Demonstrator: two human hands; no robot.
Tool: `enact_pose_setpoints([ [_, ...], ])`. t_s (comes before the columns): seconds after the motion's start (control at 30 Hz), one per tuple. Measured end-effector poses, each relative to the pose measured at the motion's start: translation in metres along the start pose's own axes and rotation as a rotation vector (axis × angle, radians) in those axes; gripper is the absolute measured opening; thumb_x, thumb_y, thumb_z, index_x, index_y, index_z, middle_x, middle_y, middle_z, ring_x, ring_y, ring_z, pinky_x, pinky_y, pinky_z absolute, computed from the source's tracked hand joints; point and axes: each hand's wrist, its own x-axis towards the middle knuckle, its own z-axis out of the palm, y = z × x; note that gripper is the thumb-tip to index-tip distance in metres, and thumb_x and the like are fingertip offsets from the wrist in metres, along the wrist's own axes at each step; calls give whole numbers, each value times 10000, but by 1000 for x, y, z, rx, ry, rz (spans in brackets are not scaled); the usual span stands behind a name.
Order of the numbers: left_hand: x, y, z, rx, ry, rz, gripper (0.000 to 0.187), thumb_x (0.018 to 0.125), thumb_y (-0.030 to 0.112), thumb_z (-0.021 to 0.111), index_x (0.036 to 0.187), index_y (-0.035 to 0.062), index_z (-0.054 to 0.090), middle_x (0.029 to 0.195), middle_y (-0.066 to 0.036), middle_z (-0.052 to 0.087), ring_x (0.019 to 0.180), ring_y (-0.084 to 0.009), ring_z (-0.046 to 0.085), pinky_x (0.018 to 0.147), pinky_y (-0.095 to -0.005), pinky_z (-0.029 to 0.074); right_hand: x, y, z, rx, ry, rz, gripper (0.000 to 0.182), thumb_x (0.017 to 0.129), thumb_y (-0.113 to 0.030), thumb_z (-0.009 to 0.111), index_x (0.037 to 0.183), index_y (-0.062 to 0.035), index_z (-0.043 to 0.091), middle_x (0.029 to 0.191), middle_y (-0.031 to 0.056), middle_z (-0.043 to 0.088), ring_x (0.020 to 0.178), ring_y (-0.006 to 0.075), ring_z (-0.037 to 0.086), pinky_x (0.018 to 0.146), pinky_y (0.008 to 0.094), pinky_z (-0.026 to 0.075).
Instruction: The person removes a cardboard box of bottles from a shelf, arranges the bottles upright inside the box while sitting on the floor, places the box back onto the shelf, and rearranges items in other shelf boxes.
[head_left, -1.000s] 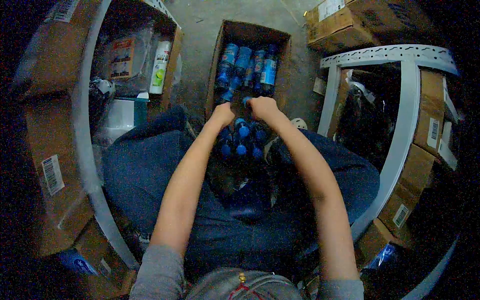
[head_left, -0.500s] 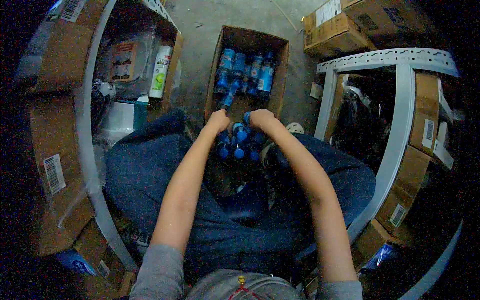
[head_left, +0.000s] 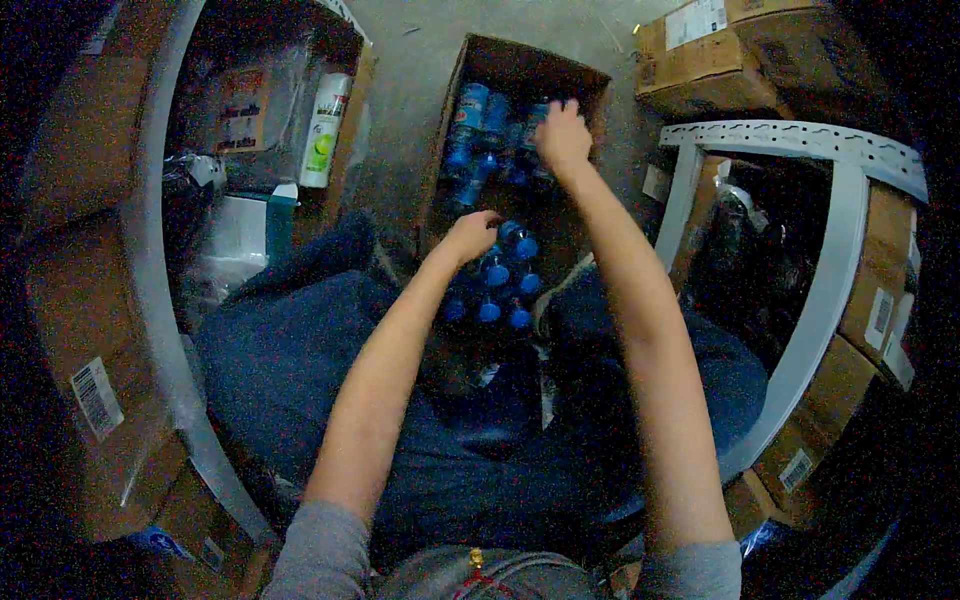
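Blue-capped bottles (head_left: 500,280), likely rigid, slick and best gripped by the neck, are clustering at the cardboard box's (head_left: 452,120) near edge, the left hand (head_left: 468,236) closing on one while the right hand (head_left: 563,135) is reaching, fingers curled, over bottles at the far end (head_left: 478,120).

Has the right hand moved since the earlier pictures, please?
Yes. The right hand has reached away from the blue-capped bottles by the lap, out over the bottles lying in the cardboard box.

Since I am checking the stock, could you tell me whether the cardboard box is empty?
No, the cardboard box holds blue bottles, and the right hand reaches among them.
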Motion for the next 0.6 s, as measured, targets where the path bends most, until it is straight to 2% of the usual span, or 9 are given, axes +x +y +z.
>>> enact_pose_setpoints([
  [0.07,5,-9,6,22,23,-38,319,667,155,431,956,27,473,925,-184,488,861,-318,461,765,-338,360,19,4,4,-54,-60,15,360,618,-193,534,916,-30,414,881,173,427,792,296,471,600,389,434],
  [0.13,8,-10,9,50,43,-69,312,669,150,429,952,29,475,925,-187,487,860,-319,461,766,-340,359,27,3,-5,-72,-74,44,343,633,-179,508,924,-23,411,892,187,435,775,302,490,600,376,436],
  [0.2,6,-9,12,-18,-10,-102,311,669,151,432,948,19,473,922,-193,486,862,-319,460,767,-344,355,33,3,-9,-26,-255,102,345,648,-170,476,942,-3,407,855,189,484,747,300,513,589,364,439],
  [0.23,5,-8,13,-24,-11,-122,308,668,148,433,943,14,473,919,-195,487,861,-319,461,764,-349,356,36,6,-2,-22,-261,104,345,648,-170,476,942,-3,407,855,189,484,747,300,513,589,364,439],
  [0.3,6,-7,12,-12,-21,-122,308,668,147,434,943,14,473,919,-195,487,861,-319,461,763,-350,356,41,9,8,-114,-164,50,157,673,-151,454,741,-59,562,734,107,566,706,237,551,558,341,452],
  [0.43,5,-6,9,-20,25,-103,312,665,147,438,944,13,473,917,-195,487,864,-317,461,763,-351,357,42,10,14,-74,-177,96,158,676,-150,447,709,-60,573,743,107,566,701,236,552,554,348,450],
  [0.5,4,-6,8,-8,41,-102,315,664,147,439,947,13,472,920,-196,486,870,-315,458,766,-350,355,40,10,15,-50,-247,97,246,674,-154,425,832,22,493,708,156,551,657,275,545,583,364,436],
  [0.53,4,-5,7,7,57,-104,319,663,147,439,951,13,471,923,-196,484,876,-312,456,769,-348,353,37,12,16,-53,-244,98,246,674,-154,425,832,22,493,708,156,551,657,275,545,583,364,436],
  [0.6,5,-7,8,-2,38,-109,327,662,143,436,959,11,466,925,-198,482,881,-313,453,773,-346,351,29,16,16,-61,-290,9,213,660,-189,457,733,-3,530,717,160,549,684,287,538,581,360,434],
])
